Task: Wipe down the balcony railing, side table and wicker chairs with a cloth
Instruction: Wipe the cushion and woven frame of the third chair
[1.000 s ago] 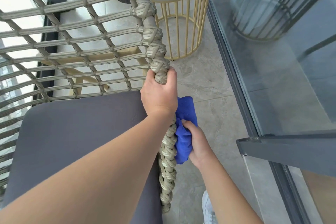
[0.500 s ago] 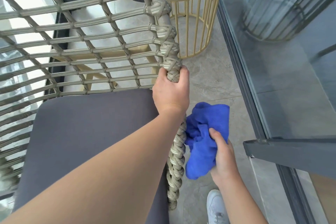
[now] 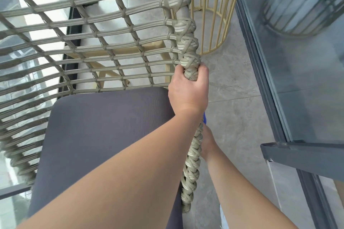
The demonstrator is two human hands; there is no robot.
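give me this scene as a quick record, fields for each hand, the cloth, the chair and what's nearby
left hand: grips the chair's braided wicker edge
right hand: mostly hidden behind that edge; grip unclear
cloth: blue, only a sliver visible by the left wrist
wicker chair: open lattice back, grey cushion
nearby: side table with gold wire base; glass railing on the right

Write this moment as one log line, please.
left hand: grips wicker chair rim | right hand: mostly hidden behind rim | blue cloth: barely visible

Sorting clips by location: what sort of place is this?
Most likely a home balcony: a wicker chair with a grey cushion, a gold-framed side table, and a glass railing on a tiled floor.
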